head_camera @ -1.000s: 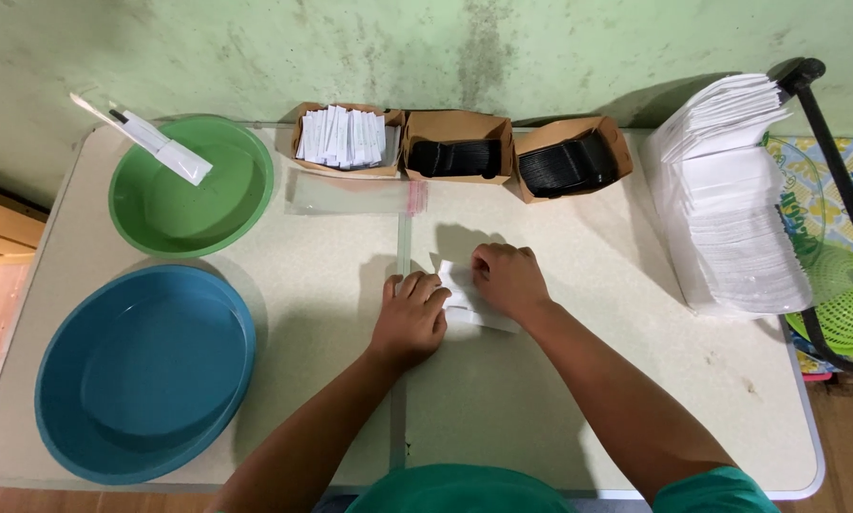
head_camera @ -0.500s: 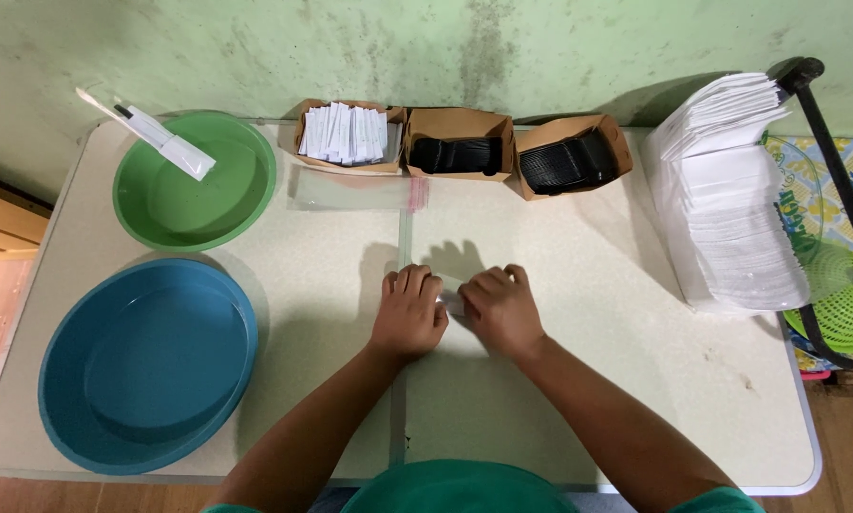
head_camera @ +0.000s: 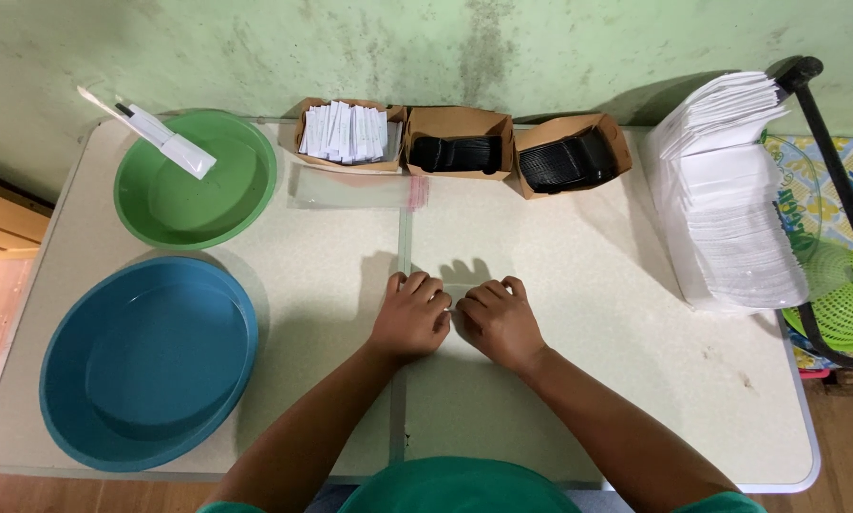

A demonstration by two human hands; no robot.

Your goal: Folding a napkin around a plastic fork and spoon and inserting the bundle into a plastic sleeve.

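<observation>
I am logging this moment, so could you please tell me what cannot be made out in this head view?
- Small white folded item: almost wholly covered by left hand and right hand; its kind is unclear.
- Each grip: curled fingers hide it.
- Black pieces in middle brown cardboard box: too dark to tell.
- Lime-green plastic basket: cut by the right edge.

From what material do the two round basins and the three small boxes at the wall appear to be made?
The blue basin and the green basin look like moulded plastic: even colour, smooth walls, a soft sheen. The three boxes look like brown cardboard or stiff paper: matt, with folded flaps. Both hands, left and right, rest on the table, away from all of these.
</observation>
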